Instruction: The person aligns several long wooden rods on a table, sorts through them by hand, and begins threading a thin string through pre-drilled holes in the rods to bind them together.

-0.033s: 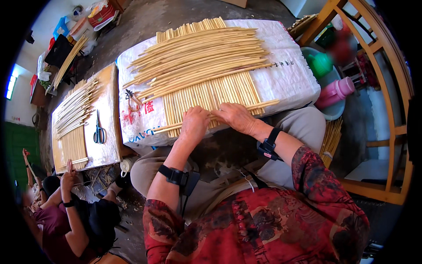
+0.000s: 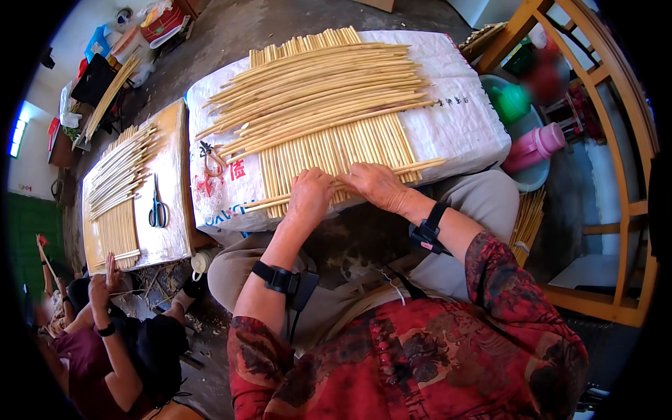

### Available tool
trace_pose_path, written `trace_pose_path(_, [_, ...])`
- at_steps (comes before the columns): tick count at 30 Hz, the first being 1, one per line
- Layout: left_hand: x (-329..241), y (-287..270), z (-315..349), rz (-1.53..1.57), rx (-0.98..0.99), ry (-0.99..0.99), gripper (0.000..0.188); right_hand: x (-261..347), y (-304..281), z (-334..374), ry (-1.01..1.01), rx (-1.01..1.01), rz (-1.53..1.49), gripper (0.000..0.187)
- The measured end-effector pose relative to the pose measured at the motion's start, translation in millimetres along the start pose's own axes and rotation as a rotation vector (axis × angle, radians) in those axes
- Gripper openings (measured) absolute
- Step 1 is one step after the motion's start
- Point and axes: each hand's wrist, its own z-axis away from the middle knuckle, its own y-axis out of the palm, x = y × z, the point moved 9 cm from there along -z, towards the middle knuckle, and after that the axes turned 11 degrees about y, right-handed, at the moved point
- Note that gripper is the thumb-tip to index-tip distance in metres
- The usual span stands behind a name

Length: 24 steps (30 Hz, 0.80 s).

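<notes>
Several straw-coloured, reed-like stalks lie side by side as a mat (image 2: pixel 336 150) on the white-wrapped table, their near ends at its front edge. Across those ends run a few crosswise stalks (image 2: pixel 420 166). My left hand (image 2: pixel 311 192) is closed on the crosswise stalks near the mat's middle. Close beside it, my right hand (image 2: pixel 374 183) pinches the same stalks, its fingers bent and its fingertips partly hidden. A wide layer of loose stalks (image 2: pixel 322 87) lies crosswise over the mat's middle. Small scissors (image 2: pixel 212 159) rest left of the mat.
On the left, a second table (image 2: pixel 168 140) bears another stalk mat (image 2: pixel 117 224) and black scissors (image 2: pixel 157 206). A co-worker (image 2: pixel 105 350) sits beside it, hands raised. At right stand a basin (image 2: pixel 528 175) with a pink jug (image 2: pixel 539 143) and a wooden frame (image 2: pixel 607 140).
The co-worker's raised hand and forearm at the lower left have shifted slightly left and down. My own hands and the stalks look unchanged.
</notes>
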Motion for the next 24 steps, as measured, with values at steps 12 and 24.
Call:
trace_pose_path(12, [11, -5, 0, 0.129, -0.027, 0.005, 0.017, -13, 14, -7, 0.051, 0.119, -0.086, 0.023])
trace_pose_path(24, [-64, -2, 34, -0.115, 0.067, 0.275, 0.032, -35, 27, -11, 0.163, 0.309, -0.204, 0.031])
